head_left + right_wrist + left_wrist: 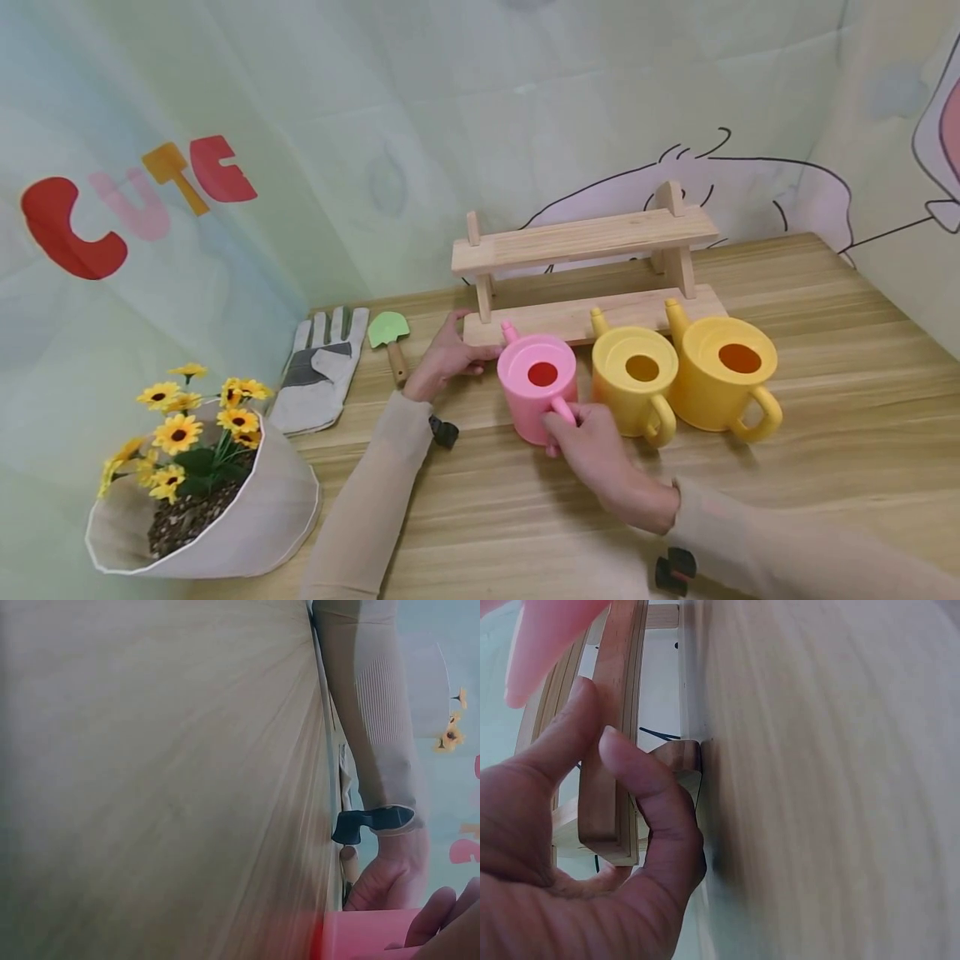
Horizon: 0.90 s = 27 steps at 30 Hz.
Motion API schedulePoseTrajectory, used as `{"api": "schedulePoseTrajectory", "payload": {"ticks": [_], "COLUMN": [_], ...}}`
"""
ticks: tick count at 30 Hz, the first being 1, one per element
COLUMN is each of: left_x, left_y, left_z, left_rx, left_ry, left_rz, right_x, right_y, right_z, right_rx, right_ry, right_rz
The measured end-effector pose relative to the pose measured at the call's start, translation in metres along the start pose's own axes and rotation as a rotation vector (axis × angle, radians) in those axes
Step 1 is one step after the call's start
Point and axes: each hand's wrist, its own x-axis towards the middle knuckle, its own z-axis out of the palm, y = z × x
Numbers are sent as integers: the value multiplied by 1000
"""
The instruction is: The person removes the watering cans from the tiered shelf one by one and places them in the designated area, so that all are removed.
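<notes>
A two-tier wooden shelf (592, 243) stands at the back of the table. My left hand (448, 354) holds the left end of its lower board (607, 780), thumb and fingers curled round it in the left wrist view. With my right hand (596, 454), I grip the handle of a pink watering can (525, 408), which is upright in front of the shelf. Right of it, two yellow watering cans stand side by side: a paler one (618, 392) and a deeper yellow one (705, 383). In the right wrist view, only the pink can's edge and a few fingers show.
At the left lie a grey and white glove (318, 375) and a small trowel with a green blade (388, 327). A white pot (277, 517) of yellow flowers stands nearer, at the lower left. Printed curtains hang behind the table (840, 375).
</notes>
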Motion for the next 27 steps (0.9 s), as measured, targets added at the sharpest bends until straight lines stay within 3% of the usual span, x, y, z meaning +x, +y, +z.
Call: {"api": "schedulePoseTrajectory", "payload": {"ticks": [15, 20, 24, 27], "left_x": [1, 1, 0, 1], "left_y": [-1, 0, 1, 1], "left_z": [0, 0, 0, 1], "left_rx": [7, 12, 15, 9], "left_ry": [5, 5, 8, 12], "left_rz": [6, 13, 16, 9], "right_x": [-5, -6, -7, -12], "right_y": [4, 8, 14, 15], "right_z": [-3, -9, -16, -24], "right_rx": [-96, -145, -225, -297], "right_ry": [-8, -36, -36, -24], "right_rz": [21, -61, -177, -210]}}
